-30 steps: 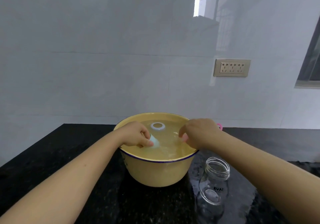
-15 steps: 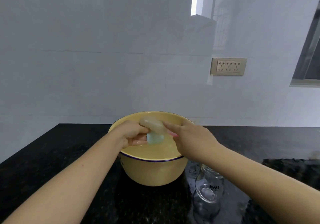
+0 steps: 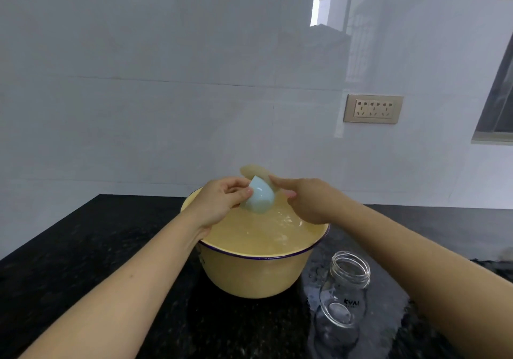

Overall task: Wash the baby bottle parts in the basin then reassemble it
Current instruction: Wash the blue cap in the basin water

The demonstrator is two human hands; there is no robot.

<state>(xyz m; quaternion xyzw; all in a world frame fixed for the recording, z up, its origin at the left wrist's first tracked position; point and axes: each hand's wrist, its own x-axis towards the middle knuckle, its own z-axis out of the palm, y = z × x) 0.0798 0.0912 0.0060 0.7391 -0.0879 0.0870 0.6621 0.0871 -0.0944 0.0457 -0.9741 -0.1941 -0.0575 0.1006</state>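
A second ago the pale blue, dome-shaped plastic cap point(image 3: 259, 196) sat down at the water; now I see the left hand point(image 3: 219, 203) pinching its smooth wall, lifted above the glossy yellow enamel basin point(image 3: 263, 257); this part's wash looks nearly done to me. The right hand point(image 3: 305, 200) reaches in, fingers straight, grasping nothing; the clear thread-necked glass bottle point(image 3: 342, 297) stands near right on the wet speckled black stone counter point(image 3: 83, 247).

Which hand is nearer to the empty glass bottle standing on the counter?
Right. The right hand is over the basin's right side, beyond the glass bottle; the left hand grips the pale blue cap farther left.
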